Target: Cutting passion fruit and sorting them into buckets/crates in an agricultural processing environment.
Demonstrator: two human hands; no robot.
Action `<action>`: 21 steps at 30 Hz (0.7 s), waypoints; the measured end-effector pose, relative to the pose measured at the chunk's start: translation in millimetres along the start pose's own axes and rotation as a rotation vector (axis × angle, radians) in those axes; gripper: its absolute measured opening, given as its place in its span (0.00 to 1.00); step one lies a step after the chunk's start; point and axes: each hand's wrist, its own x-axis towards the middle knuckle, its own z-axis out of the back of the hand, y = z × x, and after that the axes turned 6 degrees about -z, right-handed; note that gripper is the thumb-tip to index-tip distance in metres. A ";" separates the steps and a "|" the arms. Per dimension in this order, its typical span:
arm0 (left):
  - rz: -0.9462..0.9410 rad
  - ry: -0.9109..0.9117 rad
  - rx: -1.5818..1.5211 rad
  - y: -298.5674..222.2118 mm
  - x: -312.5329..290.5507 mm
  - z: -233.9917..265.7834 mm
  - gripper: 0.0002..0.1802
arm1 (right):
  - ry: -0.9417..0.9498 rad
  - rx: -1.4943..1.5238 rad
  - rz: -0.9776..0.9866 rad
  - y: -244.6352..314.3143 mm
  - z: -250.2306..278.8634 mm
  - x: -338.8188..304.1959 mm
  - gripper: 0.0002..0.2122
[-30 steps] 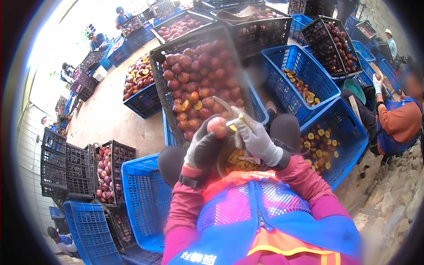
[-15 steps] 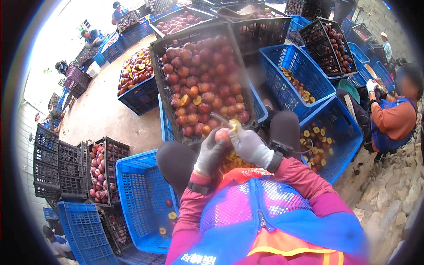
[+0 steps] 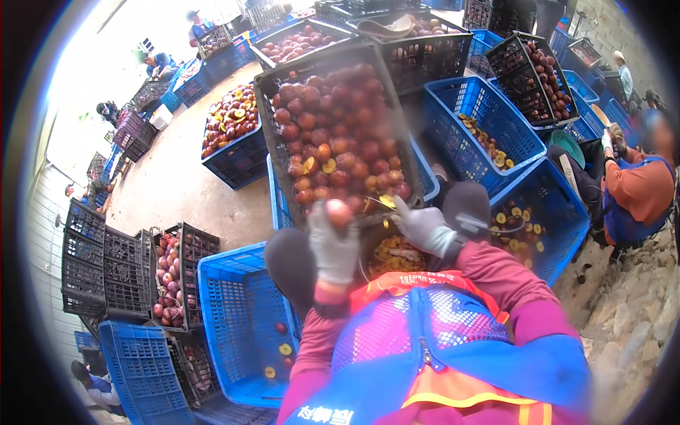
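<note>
My left hand (image 3: 333,248), in a grey-white glove, is closed round a reddish plum (image 3: 338,212) at the near edge of a black crate (image 3: 263,120) heaped with plums. To its right, my right hand (image 3: 428,230), also gloved, has its fingers drawn together. Beside those fingertips show a yellow piece of plum flesh (image 3: 387,201) and a thin curved strip; what the hand grips is too small to make out. Below, between my knees, a container holds yellow plum scraps (image 3: 397,255).
A blue crate (image 3: 212,304) with a few cut plums stands at my left, another blue crate (image 3: 567,241) with halves at my right. Cut plums (image 3: 230,117) fill a crate ahead. At right sits a person in an orange sleeve (image 3: 641,184); stones (image 3: 623,333) lie nearby.
My hands have parted: the left has moved slightly left with the plum, the right slightly right. The whole view has shifted a little.
</note>
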 end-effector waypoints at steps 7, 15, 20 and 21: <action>0.461 0.077 -1.323 -33.9 34.0 54.4 0.29 | -0.263 0.853 0.183 49.0 42.7 -13.8 0.13; 0.556 0.120 -1.451 -34.5 15.8 30.5 0.29 | -0.203 0.671 0.237 58.3 46.5 -29.7 0.11; 0.619 0.167 -1.332 -21.0 3.6 9.8 0.26 | -0.194 0.511 0.166 58.1 39.1 -31.8 0.09; 0.630 0.161 -1.301 -19.2 2.8 7.3 0.26 | -0.188 0.463 0.122 58.5 38.4 -32.1 0.09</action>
